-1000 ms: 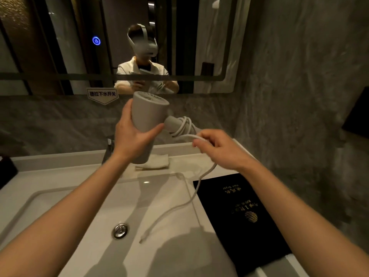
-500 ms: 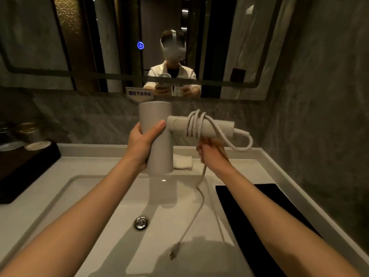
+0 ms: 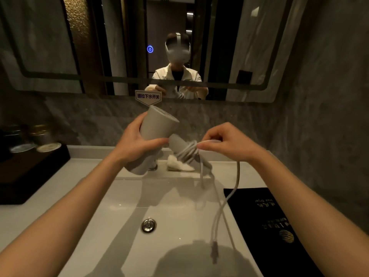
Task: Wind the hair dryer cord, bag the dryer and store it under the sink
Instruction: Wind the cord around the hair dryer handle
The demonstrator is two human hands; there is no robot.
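A pale grey hair dryer [image 3: 154, 128] is held above the white sink [image 3: 111, 204], its barrel tilted and its handle pointing down to the right. My left hand [image 3: 135, 142] grips the barrel. Several turns of the white cord [image 3: 187, 151] wrap the handle. My right hand [image 3: 227, 141] pinches the cord just right of the coils. From there the cord hangs in a loop [image 3: 236, 182] over the basin, ending in the plug [image 3: 214, 251]. A black dryer bag [image 3: 269, 226] with gold print lies flat on the counter at the right.
A dark tray [image 3: 30, 172] with lidded jars stands on the counter at the left. A folded white cloth [image 3: 179, 165] lies behind the basin by the tap. The drain [image 3: 148, 225] sits mid-basin. A mirror and a grey stone wall close off the back and right.
The handle swung from level to pointing down-right. My right hand rose from under the handle to above the coils, carrying the cord over. The hanging plug shifted right.
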